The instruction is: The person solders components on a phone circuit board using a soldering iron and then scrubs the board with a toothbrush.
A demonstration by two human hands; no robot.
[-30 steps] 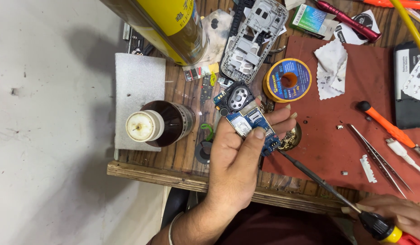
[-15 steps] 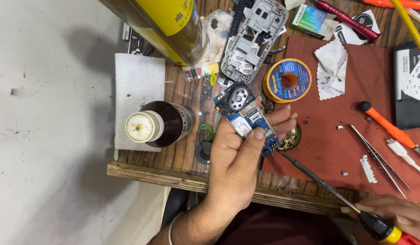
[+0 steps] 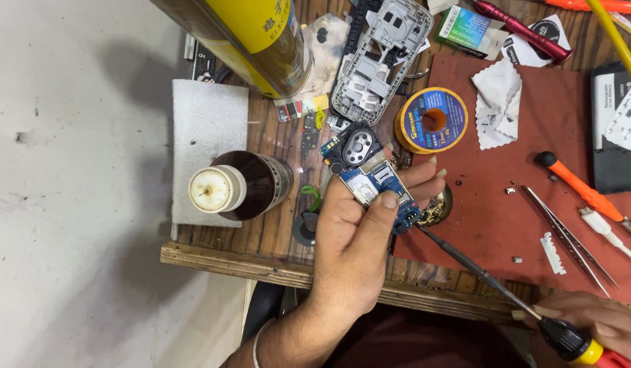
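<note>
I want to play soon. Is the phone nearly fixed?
Not nearly. Done: the phone is apart, its grey frame lying empty on the bench. In hand: the left hand holds the circuit board while the right hand puts the iron to its edge. Left: reassembly.

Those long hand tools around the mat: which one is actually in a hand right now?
The soldering iron with the black, yellow and red grip, in the right hand. The orange-handled screwdriver and tweezers lie loose on the red mat.

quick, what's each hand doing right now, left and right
Left hand: closed on a blue circuit board, thumb pressed on top.
Right hand: closed on the handle of a soldering iron, tip at the board's edge.
</note>
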